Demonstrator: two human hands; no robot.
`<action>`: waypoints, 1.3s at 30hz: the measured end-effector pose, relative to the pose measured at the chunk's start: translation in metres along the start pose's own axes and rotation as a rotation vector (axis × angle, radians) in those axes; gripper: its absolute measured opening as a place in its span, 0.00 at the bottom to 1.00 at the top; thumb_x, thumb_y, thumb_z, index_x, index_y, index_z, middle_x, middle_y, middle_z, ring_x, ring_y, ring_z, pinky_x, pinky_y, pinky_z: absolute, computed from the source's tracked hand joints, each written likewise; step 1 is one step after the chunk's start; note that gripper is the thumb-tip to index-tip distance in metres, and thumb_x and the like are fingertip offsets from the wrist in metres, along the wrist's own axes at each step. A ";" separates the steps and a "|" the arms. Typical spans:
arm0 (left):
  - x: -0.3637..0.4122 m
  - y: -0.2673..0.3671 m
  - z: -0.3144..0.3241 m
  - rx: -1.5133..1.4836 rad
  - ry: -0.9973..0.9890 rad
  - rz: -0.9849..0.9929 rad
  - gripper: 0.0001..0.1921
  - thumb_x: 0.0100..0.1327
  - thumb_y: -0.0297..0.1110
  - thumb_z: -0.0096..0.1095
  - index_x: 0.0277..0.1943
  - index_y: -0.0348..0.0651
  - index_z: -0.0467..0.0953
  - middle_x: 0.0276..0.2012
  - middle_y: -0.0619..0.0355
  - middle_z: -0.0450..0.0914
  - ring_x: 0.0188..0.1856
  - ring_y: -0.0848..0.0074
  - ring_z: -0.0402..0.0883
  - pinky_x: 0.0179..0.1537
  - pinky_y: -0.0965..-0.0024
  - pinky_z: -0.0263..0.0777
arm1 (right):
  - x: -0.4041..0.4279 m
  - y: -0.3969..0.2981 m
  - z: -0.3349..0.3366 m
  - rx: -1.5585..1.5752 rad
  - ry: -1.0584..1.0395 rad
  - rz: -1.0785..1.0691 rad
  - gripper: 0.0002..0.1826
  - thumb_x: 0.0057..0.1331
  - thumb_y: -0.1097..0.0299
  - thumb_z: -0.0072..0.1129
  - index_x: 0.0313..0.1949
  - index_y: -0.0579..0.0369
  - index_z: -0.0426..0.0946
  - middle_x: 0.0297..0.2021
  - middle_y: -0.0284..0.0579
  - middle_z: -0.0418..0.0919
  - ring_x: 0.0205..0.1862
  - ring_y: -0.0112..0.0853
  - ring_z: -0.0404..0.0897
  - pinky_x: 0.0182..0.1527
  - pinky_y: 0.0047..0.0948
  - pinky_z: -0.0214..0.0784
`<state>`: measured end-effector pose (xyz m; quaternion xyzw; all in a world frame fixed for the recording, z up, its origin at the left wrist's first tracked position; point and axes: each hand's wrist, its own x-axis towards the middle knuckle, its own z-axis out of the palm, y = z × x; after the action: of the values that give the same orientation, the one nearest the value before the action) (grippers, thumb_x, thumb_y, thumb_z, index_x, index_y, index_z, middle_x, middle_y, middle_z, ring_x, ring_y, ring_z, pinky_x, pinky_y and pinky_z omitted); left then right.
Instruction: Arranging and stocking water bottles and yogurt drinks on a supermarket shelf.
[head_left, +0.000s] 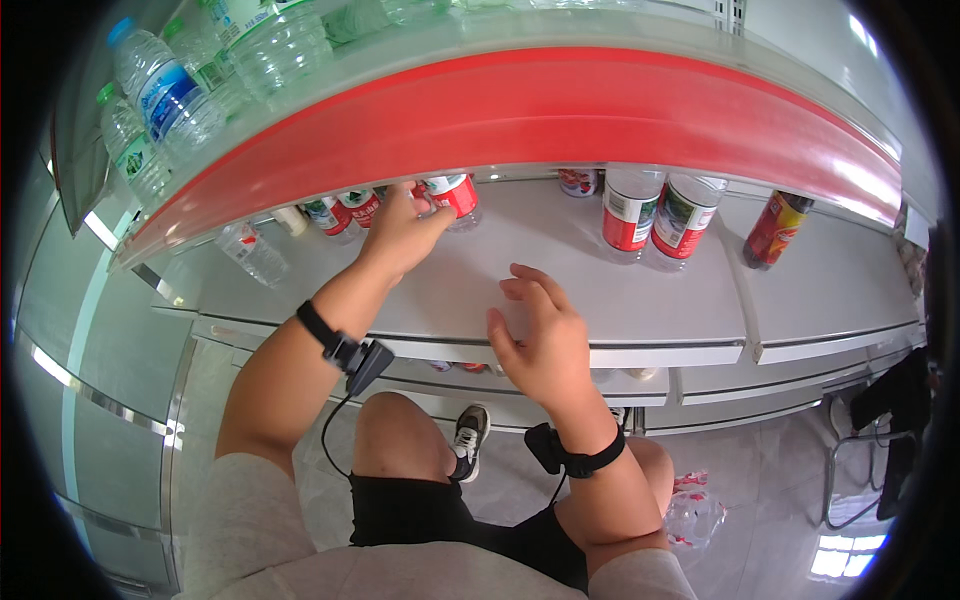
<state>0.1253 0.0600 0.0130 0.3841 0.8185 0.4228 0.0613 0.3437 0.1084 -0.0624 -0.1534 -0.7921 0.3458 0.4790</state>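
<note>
My left hand (405, 225) reaches in under the upper shelf, among plastic bottles with red and green labels; its fingertips are partly hidden there. Beside its thumb stands a red-labelled water bottle (454, 199), and whether the hand grips a bottle cannot be told. More such bottles (326, 214) are to its left. Over the middle of the grey shelf (480, 285), my right hand (544, 330) is held with fingers apart and nothing in it. Two red-labelled bottles (628, 217) (682, 221) stand upright to its upper right. A clear bottle (251, 253) leans or lies at the left.
The upper shelf's red front edge (525, 97) overhangs the bottles; more bottles (169, 94) stand above it. A dark bottle with a red and yellow label (778, 229) is at the right. Plastic-wrapped items (694, 514) lie on the floor. A metal-framed chair (832, 480) and a person's dark-clothed leg (889, 397) are far right.
</note>
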 end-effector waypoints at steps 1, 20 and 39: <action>-0.005 -0.002 0.000 -0.007 -0.008 0.003 0.37 0.61 0.38 0.68 0.69 0.36 0.57 0.53 0.49 0.76 0.43 0.71 0.82 0.37 0.66 0.75 | 0.000 0.000 0.001 0.001 -0.014 0.023 0.15 0.62 0.68 0.65 0.45 0.62 0.77 0.55 0.55 0.78 0.31 0.41 0.86 0.33 0.36 0.80; 0.006 -0.012 0.034 -0.711 -0.462 -0.171 0.43 0.63 0.37 0.66 0.75 0.32 0.51 0.72 0.41 0.58 0.68 0.66 0.68 0.63 0.62 0.67 | 0.001 -0.003 0.000 0.056 -0.031 -0.004 0.15 0.62 0.68 0.65 0.44 0.63 0.77 0.45 0.54 0.81 0.39 0.45 0.85 0.41 0.39 0.78; -0.017 -0.044 0.027 -1.032 -0.362 -0.164 0.22 0.69 0.28 0.58 0.63 0.26 0.67 0.60 0.44 0.74 0.65 0.60 0.73 0.70 0.63 0.63 | -0.004 0.006 0.003 0.130 0.018 0.019 0.08 0.61 0.69 0.64 0.38 0.60 0.80 0.35 0.48 0.82 0.31 0.43 0.83 0.34 0.37 0.77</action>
<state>0.1234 0.0501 -0.0407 0.3055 0.5087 0.6903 0.4139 0.3425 0.1088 -0.0705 -0.1326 -0.7622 0.3998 0.4915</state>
